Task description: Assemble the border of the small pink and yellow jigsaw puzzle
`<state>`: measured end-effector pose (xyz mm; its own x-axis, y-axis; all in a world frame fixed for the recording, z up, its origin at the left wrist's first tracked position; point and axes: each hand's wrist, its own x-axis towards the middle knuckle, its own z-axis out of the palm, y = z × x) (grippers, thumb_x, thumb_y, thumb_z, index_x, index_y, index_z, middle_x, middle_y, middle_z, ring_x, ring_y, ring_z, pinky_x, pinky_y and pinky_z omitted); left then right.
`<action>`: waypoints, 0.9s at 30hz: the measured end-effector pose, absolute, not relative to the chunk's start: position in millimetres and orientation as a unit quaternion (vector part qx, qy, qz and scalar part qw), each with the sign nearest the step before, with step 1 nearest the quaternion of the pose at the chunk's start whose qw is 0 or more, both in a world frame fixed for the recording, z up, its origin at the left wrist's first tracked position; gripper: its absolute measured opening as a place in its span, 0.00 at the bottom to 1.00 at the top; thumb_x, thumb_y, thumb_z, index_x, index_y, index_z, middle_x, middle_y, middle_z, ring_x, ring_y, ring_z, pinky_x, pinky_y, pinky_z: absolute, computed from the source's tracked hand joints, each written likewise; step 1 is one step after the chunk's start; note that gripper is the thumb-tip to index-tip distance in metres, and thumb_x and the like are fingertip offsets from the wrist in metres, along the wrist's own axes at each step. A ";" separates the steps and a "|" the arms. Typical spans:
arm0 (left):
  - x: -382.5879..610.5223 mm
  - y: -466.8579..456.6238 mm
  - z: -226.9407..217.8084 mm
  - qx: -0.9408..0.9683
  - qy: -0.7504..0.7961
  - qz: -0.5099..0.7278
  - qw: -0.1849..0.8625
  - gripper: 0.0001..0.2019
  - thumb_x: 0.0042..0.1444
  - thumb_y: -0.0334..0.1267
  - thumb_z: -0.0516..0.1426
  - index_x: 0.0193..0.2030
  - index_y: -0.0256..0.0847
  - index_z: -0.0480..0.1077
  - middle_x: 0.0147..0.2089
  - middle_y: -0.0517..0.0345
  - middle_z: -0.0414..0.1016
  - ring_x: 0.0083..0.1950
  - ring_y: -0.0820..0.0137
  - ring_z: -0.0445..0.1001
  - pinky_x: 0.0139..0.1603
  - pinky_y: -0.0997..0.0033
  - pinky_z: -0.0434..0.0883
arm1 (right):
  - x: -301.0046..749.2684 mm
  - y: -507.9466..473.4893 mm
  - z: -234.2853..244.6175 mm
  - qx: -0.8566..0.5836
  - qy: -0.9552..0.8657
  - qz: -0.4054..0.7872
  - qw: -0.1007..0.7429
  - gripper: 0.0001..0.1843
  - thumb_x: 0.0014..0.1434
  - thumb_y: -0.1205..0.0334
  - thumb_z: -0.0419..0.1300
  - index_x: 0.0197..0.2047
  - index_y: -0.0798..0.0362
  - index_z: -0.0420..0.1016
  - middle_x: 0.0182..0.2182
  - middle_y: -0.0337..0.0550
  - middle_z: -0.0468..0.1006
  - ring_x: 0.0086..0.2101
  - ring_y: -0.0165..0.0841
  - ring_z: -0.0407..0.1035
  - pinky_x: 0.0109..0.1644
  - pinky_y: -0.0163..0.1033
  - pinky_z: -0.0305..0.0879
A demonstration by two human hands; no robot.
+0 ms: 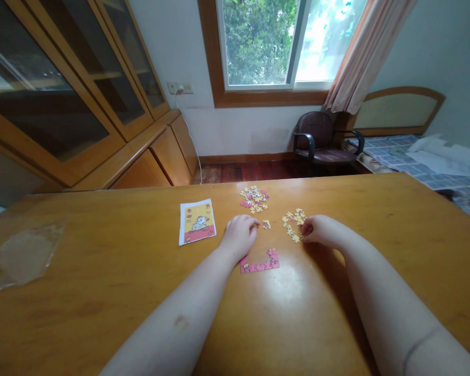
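Nearest the camera, the left forearm [180,318] and right forearm [391,297] rise from the bottom edge and lower right over the table [121,313]. The left hand [239,237], near the centre, lies palm down, fingers loosely bent toward a small joined bit [266,224] just beside them; whether anything sits under the palm is hidden. The right hand [317,231], right of centre, has its fingertips drawn close together at the right edge of the yellow pieces [295,238]; whether they pinch one is too small to make out.

The strip [258,267] lies below centre, its left part partly behind the left hand. The loose pile [254,198] is higher up, above the joined bit.

The pieces look like thin card: very light, fairly stiff, likely smooth on the polished top, with knobs that could bend or fray. A single piece is best pinched by opposite edges; the strip, which could part at its seams, is better slid flat with spread fingers than lifted by one end.

The strip's long axis runs left to right, rising slightly rightward; its right end turns up, and its jagged inner edge faces the top of the frame.
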<state>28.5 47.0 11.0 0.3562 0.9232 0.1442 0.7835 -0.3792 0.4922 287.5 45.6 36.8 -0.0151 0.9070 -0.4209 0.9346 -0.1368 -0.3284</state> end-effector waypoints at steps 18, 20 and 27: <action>28.5 47.8 8.2 0.808 0.523 0.212 0.171 0.13 0.58 0.32 0.51 0.42 0.44 0.76 0.45 0.56 0.77 0.49 0.64 0.70 0.54 0.62 0.66 | 287.0 45.5 36.2 0.686 0.671 -0.280 0.020 0.12 0.39 0.69 0.63 0.32 0.53 0.74 0.27 0.40 0.77 0.26 0.31 0.68 0.27 0.33 0.55; 28.4 47.8 8.2 0.808 0.522 0.213 0.172 0.13 0.58 0.32 0.51 0.42 0.44 0.75 0.45 0.56 0.77 0.49 0.64 0.70 0.54 0.62 0.66 | 288.8 46.5 34.2 0.680 0.669 -0.299 0.009 0.13 0.40 0.69 0.63 0.33 0.53 0.74 0.27 0.39 0.77 0.26 0.31 0.69 0.27 0.32 0.55; 28.3 47.6 9.5 0.807 0.525 0.206 0.174 0.13 0.58 0.32 0.51 0.42 0.44 0.75 0.45 0.56 0.77 0.50 0.64 0.70 0.54 0.62 0.66 | 285.6 44.6 35.5 0.693 0.667 -0.273 0.036 0.09 0.40 0.67 0.63 0.30 0.53 0.75 0.26 0.41 0.77 0.27 0.33 0.69 0.28 0.34 0.56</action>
